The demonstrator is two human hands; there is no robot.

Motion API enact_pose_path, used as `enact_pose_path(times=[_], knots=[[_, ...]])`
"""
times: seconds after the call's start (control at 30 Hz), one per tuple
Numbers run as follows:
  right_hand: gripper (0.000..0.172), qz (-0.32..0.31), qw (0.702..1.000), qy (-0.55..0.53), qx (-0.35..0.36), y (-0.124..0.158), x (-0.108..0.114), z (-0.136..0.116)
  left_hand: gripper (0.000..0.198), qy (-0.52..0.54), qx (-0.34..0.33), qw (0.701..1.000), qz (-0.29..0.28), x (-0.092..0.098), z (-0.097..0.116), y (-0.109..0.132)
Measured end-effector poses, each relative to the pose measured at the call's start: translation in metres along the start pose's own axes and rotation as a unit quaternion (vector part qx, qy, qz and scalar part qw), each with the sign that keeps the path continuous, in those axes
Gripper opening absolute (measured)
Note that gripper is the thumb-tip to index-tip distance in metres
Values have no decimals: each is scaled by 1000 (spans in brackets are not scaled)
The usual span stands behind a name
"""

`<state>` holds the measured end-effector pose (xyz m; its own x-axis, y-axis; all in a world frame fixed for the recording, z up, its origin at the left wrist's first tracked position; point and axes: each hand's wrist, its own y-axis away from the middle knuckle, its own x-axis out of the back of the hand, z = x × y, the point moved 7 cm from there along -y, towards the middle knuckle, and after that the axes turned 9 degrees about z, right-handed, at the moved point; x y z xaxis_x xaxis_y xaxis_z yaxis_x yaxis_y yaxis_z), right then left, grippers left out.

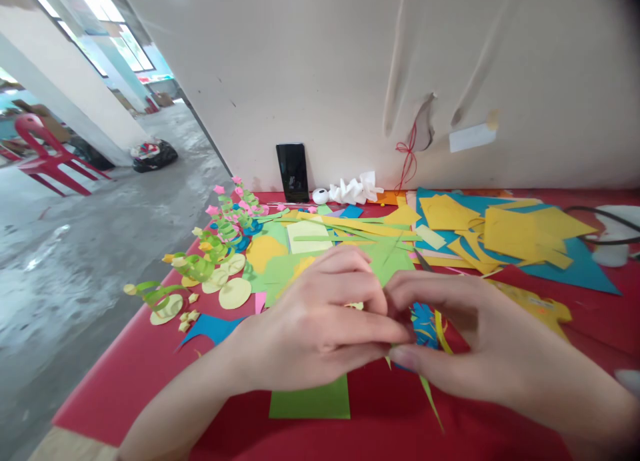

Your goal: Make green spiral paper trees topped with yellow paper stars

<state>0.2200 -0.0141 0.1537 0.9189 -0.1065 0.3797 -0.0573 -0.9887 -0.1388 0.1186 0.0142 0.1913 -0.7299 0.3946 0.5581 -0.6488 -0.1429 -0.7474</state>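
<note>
My left hand (325, 321) and my right hand (465, 327) meet over the red table, fingertips pinched together. A narrow green paper strip (431, 402) comes out below the right thumb, its pointed end trailing down. A small green tip also shows under the left fingers; the rest of what they pinch is hidden. Just behind the right fingers lies a blue piece with yellow scraps (425, 327), partly covered, beside a curved yellow strip (442, 333). A green paper sheet (310, 402) lies below my left hand.
Curled paper flowers (230, 214) on round bases stand along the left edge, near small folded stars (186, 319). Yellow paper (515, 234) and blue paper (595, 274) lie at right. A phone (293, 174) leans on the white panel beside an earbud case (321, 195).
</note>
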Motion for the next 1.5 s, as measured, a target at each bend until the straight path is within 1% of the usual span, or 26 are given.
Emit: enact_pose_path(times=[0.1,0.2,0.33,0.4,0.5,0.63,0.67,0.7,0.73,0.77,0.87,0.93,1.0,1.1,1.13,1.2,1.3,1.4,1.43,1.5], knots=[[11,6,1000,-13,-1,0,-1,0,6,6,13,999,39,4,-3,-1],[11,17,999,-37,3,0,-2,-2,12,16,29,998,61,7,-5,-1],[9,12,998,-60,-5,0,-5,-2,21,27,56,996,70,8,-6,0],[9,4,998,-65,-12,0,-6,-2,22,25,61,996,66,7,-7,0],[11,-1,999,-46,-9,0,-6,-1,17,15,46,999,23,3,-5,-1],[7,-13,1000,7,-4,2,-7,1,13,33,25,996,-83,-8,-1,1],[6,-17,1000,13,-5,3,-7,2,14,39,21,994,-99,-9,0,2],[6,-20,1000,16,-4,3,-7,3,15,42,18,994,-103,-10,0,2],[6,-23,1000,17,-3,3,-7,2,14,43,16,995,-94,-9,0,2],[6,-21,1000,15,-2,3,-6,2,13,42,17,996,-71,-7,0,1],[7,-1,1000,-14,3,1,-4,-1,11,29,26,999,24,2,-4,0],[8,12,999,-33,9,-1,-3,-4,16,17,31,997,65,6,-5,0],[7,20,999,-41,13,-1,-4,-6,23,3,30,996,85,7,-5,0],[7,16,999,-48,10,0,-6,-4,26,-11,24,995,95,7,-3,-1],[7,10,999,-49,5,1,-7,-3,25,-14,23,996,90,6,-2,-1],[7,-6,999,-44,-8,2,-8,1,23,-12,17,998,62,3,-1,-1],[9,-28,999,-27,-9,4,-8,3,14,14,7,1000,-5,-3,1,0],[10,-31,1000,1,2,4,-7,3,11,39,6,997,-63,-7,3,2],[9,-28,1000,10,4,4,-7,3,11,39,7,997,-72,-7,3,2],[6,-19,1000,19,3,4,-7,3,11,31,13,998,-59,-5,2,2]])
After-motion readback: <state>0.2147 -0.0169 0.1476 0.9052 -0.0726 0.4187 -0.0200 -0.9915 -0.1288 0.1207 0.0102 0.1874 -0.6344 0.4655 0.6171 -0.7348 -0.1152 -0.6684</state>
